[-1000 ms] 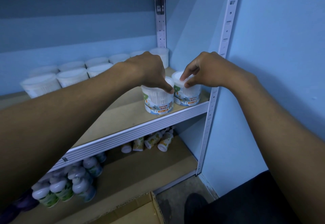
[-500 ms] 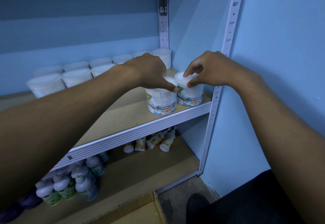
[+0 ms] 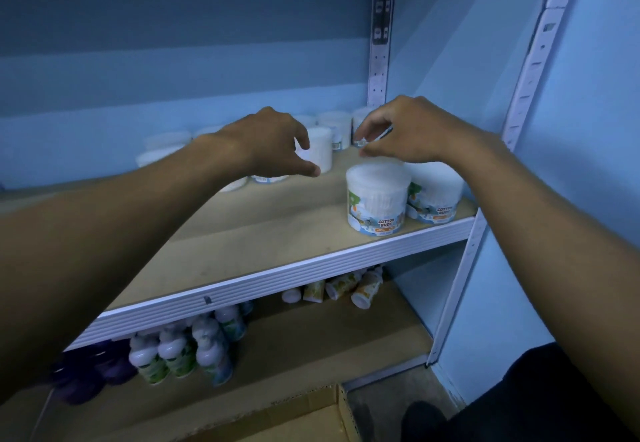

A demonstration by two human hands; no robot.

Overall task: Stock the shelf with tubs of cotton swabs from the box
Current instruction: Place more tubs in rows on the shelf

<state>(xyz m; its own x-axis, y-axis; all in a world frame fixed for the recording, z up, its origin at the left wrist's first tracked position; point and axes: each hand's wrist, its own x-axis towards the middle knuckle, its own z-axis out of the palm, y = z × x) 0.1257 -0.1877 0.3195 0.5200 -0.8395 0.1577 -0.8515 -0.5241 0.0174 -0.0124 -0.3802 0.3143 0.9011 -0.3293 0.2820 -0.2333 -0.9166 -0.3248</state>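
Tubs point(image 3: 377, 199) of cotton swabs upright on shelf point(image 3: 263, 230).

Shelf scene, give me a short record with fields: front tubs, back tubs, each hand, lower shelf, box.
front tubs: two tubs upright side by side at the right front edge of the shelf
back tubs: a row along the rear wall
left hand: above the shelf, fingers loosely curled, holding nothing
right hand: just above the front tubs, fingers curled, no grip visible
lower shelf: bottles upright at left, small bottles lying at the rear
box: open, on the floor, contents out of view
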